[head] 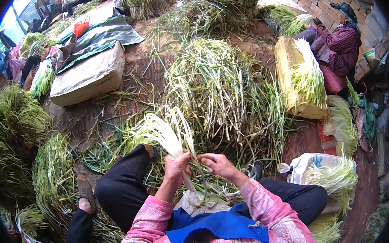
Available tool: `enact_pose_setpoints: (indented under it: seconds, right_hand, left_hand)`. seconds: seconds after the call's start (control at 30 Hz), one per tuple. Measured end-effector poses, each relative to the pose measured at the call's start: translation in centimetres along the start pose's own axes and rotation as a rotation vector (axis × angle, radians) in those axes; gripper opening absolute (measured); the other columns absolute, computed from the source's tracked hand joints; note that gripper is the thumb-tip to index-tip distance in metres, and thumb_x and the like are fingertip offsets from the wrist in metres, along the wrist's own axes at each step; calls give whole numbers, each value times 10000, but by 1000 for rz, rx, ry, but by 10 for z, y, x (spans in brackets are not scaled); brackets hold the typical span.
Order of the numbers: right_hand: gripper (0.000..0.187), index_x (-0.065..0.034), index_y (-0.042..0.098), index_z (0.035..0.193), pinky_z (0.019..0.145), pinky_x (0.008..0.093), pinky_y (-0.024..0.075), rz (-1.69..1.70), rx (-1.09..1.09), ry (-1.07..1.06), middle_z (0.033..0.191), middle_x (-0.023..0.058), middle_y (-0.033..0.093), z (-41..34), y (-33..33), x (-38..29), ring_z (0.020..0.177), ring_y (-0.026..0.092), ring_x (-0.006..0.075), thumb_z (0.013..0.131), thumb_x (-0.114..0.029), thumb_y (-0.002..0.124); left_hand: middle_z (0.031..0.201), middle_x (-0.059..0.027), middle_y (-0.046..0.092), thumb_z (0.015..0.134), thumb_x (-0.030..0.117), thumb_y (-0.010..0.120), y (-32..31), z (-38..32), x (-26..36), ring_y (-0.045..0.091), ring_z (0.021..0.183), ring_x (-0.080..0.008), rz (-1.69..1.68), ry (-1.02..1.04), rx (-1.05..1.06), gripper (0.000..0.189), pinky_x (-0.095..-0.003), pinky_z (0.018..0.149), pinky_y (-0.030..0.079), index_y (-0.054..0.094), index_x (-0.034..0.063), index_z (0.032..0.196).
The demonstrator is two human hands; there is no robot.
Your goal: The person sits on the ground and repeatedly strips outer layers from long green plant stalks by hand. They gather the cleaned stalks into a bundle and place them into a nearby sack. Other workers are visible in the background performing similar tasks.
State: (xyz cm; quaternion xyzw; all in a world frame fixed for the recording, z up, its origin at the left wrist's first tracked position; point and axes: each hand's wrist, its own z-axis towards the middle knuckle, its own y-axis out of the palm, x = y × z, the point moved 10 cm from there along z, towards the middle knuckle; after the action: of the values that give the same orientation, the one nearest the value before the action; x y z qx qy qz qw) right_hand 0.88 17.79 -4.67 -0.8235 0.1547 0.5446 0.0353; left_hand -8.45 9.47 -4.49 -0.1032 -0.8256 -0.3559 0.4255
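Observation:
My left hand point(176, 166) is closed around a bunch of pale, leafy stalks point(164, 134), whose light green leaf ends fan out to the upper left. Close beside it on the right, my right hand point(219, 165) has its thumb and fingers pinched at a thin, darker strand next to the bunch. The lower stalk ends hang between my knees, over a pale sack point(201, 205). Directly beyond my hands lies a large heap of long green and whitish stalks point(214, 88).
At the right, a white sack point(315, 163) and a yellow wrapped block point(286, 63) carry pale stalks. A person point(343, 41) sits behind that block. A whitish wrapped block point(87, 77) lies at the left. Another person's leg point(82, 215) extends in at the lower left, beside more heaps point(54, 178).

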Motion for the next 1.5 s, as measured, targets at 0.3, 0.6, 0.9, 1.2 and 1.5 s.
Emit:
enact_pose_setpoints:
  seconds: [0.3, 0.6, 0.9, 1.2, 1.5]
  right_hand:
    - [195, 4, 610, 850, 634, 231, 465, -115, 291, -201, 796, 57, 624, 18, -16, -33, 711, 570, 93, 761, -167, 632]
    - [201, -32, 606, 856, 636, 285, 478, -395, 271, -319, 801, 97, 625, 15, 6, -57, 732, 610, 185, 742, -197, 625]
    - [259, -45, 629, 860, 389, 173, 272, 344, -46, -19, 587, -48, 514, 27, 37, 7, 435, 359, 16, 826, -295, 571]
    - [223, -14, 638, 838, 563, 252, 448, -181, 172, -99, 768, 51, 641, -2, -12, 15, 638, 569, 104, 823, -225, 570]
    - [442, -69, 616, 986, 749, 357, 456, -763, 237, 255, 961, 120, 611, -35, -127, 94, 849, 589, 246, 763, -448, 573]
  left_hand:
    - [621, -53, 565, 760, 77, 622, -12, -6, 14, 424, 338, -77, 163, 108, 195, 133, -204, 301, 339, 546, -7, 828]
    - [537, -21, 532, 758, 91, 620, -2, -7, 36, 413, 334, -62, 297, 188, 131, 107, -192, 302, 313, 576, -3, 731]
    - [640, -61, 601, 766, 80, 604, 3, -5, 33, 424, 344, -59, 174, 104, 46, 102, -186, 316, 340, 587, -20, 777]
    - [704, -98, 618, 777, 49, 569, -10, -10, 54, 419, 349, -77, 108, 212, 135, 83, -197, 317, 352, 536, 9, 841]
    - [780, -148, 612, 786, 49, 557, -39, -7, 65, 428, 359, -106, -12, 229, 209, 112, -236, 329, 378, 497, 18, 875]
